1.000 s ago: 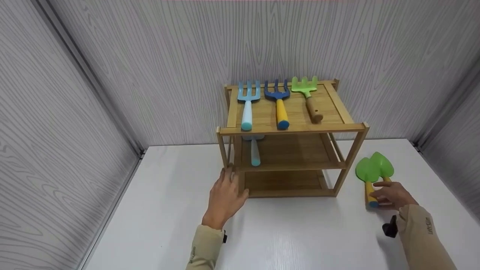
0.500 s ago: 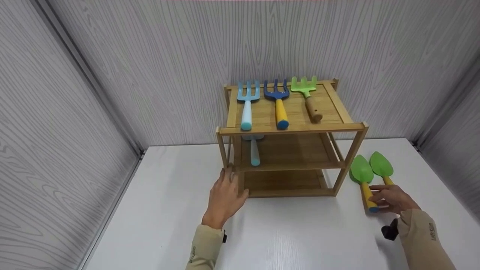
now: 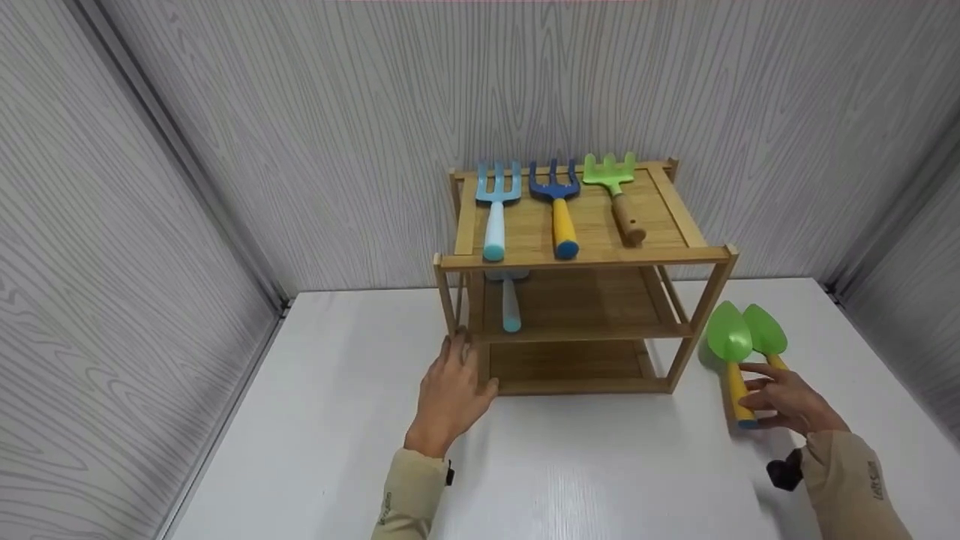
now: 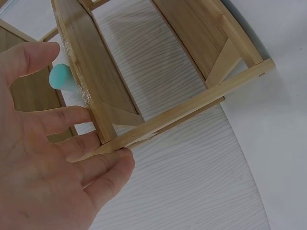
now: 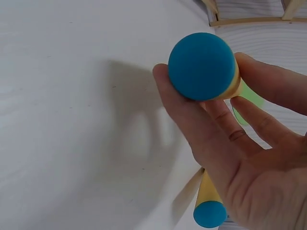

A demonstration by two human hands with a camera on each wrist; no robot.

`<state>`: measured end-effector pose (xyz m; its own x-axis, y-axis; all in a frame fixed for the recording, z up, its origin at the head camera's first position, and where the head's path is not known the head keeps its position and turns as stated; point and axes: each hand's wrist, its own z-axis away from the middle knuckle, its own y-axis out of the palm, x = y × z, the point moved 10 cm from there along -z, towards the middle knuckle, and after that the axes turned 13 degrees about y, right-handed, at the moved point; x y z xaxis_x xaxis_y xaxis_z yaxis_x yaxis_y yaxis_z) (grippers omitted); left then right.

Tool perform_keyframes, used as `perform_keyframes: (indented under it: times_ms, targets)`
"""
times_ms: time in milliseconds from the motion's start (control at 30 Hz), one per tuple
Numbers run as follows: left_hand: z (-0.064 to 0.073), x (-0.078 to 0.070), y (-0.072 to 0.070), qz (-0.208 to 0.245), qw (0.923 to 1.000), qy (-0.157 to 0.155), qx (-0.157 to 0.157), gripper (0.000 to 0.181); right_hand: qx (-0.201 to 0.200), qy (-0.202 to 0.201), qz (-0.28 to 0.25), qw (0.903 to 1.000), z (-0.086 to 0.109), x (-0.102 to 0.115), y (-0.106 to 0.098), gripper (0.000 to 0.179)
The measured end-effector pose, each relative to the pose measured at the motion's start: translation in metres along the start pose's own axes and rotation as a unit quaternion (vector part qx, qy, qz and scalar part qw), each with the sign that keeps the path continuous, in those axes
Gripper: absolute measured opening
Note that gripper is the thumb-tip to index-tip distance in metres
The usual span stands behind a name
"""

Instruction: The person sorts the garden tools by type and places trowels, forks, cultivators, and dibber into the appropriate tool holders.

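My right hand pinches the yellow handle of a green trowel between thumb and fingers. In the right wrist view its blue handle end faces the camera, and a shadow lies on the table below. A second green trowel lies just to the right, its yellow handle partly hidden behind my hand. At the left front post of the wooden rack, my left hand rests with fairly straight fingers. The left wrist view shows its fingertips against the wooden frame, thumb apart from it.
Along the rack's top shelf lie a light blue hand fork, a navy fork with a yellow handle and a green fork with a wooden handle. Another pale blue fork is on the middle shelf. Grey wood-grain walls surround the white table.
The held trowel has come up off the table and toward the person, parting from the other trowel, with my right hand gripping its handle. My left hand has stayed at the rack.
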<state>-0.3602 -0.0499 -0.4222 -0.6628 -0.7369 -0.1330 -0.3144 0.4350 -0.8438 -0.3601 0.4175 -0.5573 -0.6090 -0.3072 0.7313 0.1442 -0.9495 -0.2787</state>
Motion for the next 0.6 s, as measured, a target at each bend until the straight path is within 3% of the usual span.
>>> perform_keyframes:
  times_ms: [233, 600]
  targets:
    - [0.0, 0.003, 0.002, 0.007, 0.9998, -0.011, 0.013, 0.059, -0.013, -0.049, 0.033, 0.9982, 0.015, 0.009, 0.005, 0.08]
    - [0.001, 0.003, -0.002, -0.018, 0.9997, 0.002, -0.018, 0.052, -0.021, -0.06, 0.025, 0.9977, 0.026, 0.006, 0.014, 0.084]
